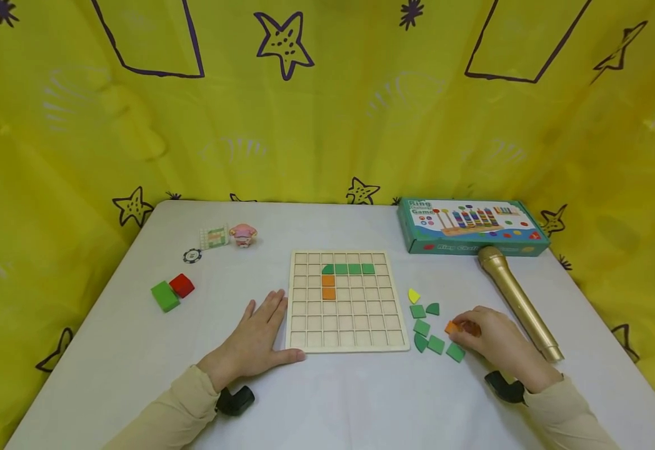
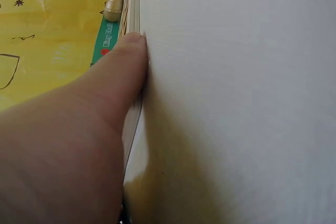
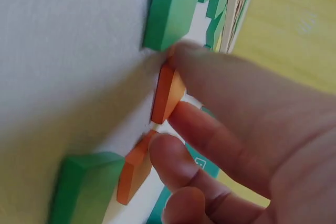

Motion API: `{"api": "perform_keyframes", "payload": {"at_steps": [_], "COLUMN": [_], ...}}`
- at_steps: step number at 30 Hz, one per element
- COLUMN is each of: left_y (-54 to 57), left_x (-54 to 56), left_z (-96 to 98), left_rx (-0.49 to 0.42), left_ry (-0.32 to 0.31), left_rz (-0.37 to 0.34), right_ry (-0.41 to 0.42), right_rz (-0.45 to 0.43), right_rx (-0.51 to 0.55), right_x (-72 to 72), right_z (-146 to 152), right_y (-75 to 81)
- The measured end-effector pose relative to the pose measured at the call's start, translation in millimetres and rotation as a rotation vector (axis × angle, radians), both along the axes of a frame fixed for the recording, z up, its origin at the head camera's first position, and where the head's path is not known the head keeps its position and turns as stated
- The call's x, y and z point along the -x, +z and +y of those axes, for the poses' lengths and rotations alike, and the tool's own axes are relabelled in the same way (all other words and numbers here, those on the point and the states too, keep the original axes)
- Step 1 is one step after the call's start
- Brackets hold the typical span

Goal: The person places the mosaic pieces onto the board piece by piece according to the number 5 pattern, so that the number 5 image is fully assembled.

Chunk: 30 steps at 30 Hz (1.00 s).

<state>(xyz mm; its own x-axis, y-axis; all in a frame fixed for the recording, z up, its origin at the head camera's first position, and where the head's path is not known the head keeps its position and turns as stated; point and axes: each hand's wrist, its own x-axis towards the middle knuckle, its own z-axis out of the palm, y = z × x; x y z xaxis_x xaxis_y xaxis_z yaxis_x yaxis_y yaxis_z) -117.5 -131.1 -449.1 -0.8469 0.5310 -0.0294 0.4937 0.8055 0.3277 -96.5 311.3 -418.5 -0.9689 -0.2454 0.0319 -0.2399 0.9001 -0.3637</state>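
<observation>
Head view shows the right hand [image 1: 493, 335] pinching a small orange tile [image 1: 449, 327] near loose green tiles [image 1: 421, 327], right of the pale wooden grid board [image 1: 355, 322]; the left hand [image 1: 251, 344], unclenched, touches its edge. Picking-up seems in progress; next calls for clean lifting.

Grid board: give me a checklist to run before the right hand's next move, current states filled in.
1. Left hand touching the grid board: ok, thumb at its near left corner.
2. Right hand pinching an orange piece: ok.
3. That piece fully off the table: cannot tell.
4. Cell just below the two orange tiles bare: ok.
5. Green row sitting in its cells: ok.
6. Straight path to the board free of loose green pieces: not ok, some lie between.
</observation>
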Motion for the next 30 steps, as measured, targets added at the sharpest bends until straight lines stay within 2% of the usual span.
{"api": "perform_keyframes", "payload": {"at_steps": [5, 9, 12, 16, 23, 27, 30], "left_y": [0.6, 0.5, 0.6, 0.6, -0.4, -1.6, -1.9], "left_x": [0.5, 0.8, 0.8, 0.2, -0.2, 0.5, 0.8], "left_z": [-0.4, -0.9, -1.0, -1.2, -1.8, -1.2, -0.3], "left_rx": [0.000, 0.008, 0.016, 0.025, 0.031, 0.031, 0.035], "left_ry": [-0.004, -0.002, 0.004, 0.012, 0.017, 0.011, 0.003], "left_rz": [0.009, 0.009, 0.000, -0.018, -0.011, 0.000, 0.006], "right_ry": [0.006, 0.012, 0.060, 0.169, 0.363, 0.389, 0.382], "right_rz": [0.020, 0.071, 0.106, 0.116, 0.067, 0.030, 0.004], "right_rx": [-0.021, 0.002, 0.078, 0.143, 0.079, 0.031, 0.026], "right_x": [1.3, 10.0, 23.3, 45.0, 81.5, 94.4, 98.4], "right_z": [-5.0, -17.8, -36.7, -75.3, -142.6, -161.0, -165.5], "right_y": [0.2, 2.9, 5.5, 7.9, 7.7, 6.4, 5.6]}}
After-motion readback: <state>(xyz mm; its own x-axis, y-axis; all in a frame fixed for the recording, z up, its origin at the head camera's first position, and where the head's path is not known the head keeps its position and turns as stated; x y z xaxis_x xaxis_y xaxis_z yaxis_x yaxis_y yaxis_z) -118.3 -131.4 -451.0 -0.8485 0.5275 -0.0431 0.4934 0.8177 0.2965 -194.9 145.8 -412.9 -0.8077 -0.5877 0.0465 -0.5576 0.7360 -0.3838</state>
